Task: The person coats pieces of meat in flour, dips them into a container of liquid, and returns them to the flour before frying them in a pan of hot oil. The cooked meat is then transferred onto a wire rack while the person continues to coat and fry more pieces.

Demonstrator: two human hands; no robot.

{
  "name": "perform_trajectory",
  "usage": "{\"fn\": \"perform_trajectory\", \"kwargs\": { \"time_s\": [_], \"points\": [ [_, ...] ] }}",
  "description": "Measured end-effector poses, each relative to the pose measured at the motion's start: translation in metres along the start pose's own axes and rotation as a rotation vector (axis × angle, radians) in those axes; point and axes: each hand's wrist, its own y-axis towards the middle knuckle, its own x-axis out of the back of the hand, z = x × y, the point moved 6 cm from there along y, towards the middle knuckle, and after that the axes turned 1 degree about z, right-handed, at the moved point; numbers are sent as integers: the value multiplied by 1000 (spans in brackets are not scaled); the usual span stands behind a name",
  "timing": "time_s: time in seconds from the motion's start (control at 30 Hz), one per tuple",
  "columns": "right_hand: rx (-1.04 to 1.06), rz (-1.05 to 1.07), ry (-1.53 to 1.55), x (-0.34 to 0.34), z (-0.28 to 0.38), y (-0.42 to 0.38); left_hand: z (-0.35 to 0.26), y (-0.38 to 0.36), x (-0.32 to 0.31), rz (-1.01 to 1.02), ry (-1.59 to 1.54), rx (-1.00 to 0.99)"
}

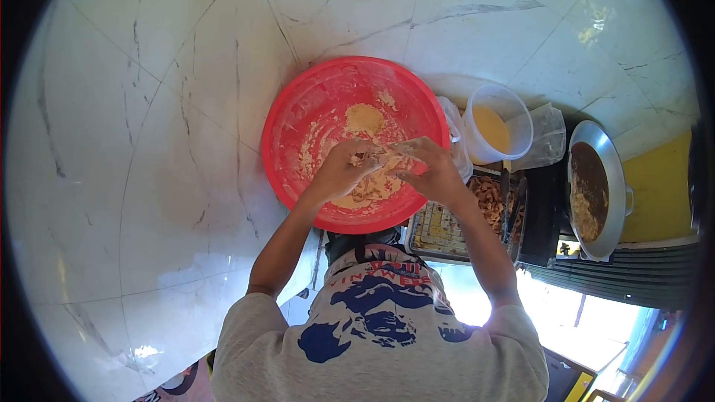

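A wide red basin holds pale yellow flour, heaped at the far side and smeared in crumbs around the wall. Over its near half, my left hand curls around some flour-coated pieces; their exact kind is hard to make out. My right hand faces it with thumb and fingers apart, its fingertips dusted with flour and close to the left fingertips. Whether the two hands touch is not clear.
Right of the basin stand a clear plastic tub with yellow contents and a plastic bag. Below them are a metal tray with a rack and browned food pieces. A large pan of dark oil, with food frying, sits farther right.
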Motion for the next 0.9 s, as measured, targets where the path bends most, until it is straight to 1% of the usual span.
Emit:
{"fn": "perform_trajectory", "kwargs": {
  "time_s": [0.07,0.17,0.27,0.37,0.47,0.57,0.67,0.77,0.87,0.9],
  "points": [
    [27,5,40,-6,-3,-3,-2,0,-7,-27,-32,0],
    [93,-75,90,-1,-9,-6,-3,-3,-14,6,-13,102],
    [134,-31,13,-1,-11,-10,2,-7,-18,-27,-11,94],
    [241,57,-49,-4,-7,-9,1,-16,-19,-82,-7,109],
    [285,63,-62,-6,-1,-8,10,-19,-14,-133,90,2],
    [280,51,43,-6,5,-5,-10,-25,-8,-202,544,-303],
    [262,-33,81,-9,6,-3,-20,-35,-3,-255,450,-266],
    [232,-131,122,-16,0,1,-14,-40,5,-366,501,-299],
    [-205,-316,257,-6,-32,1,-17,-47,33,-446,521,-316],
    [-267,-285,211,-7,-37,2,-15,-47,40,-427,425,-275]
  ]
}}
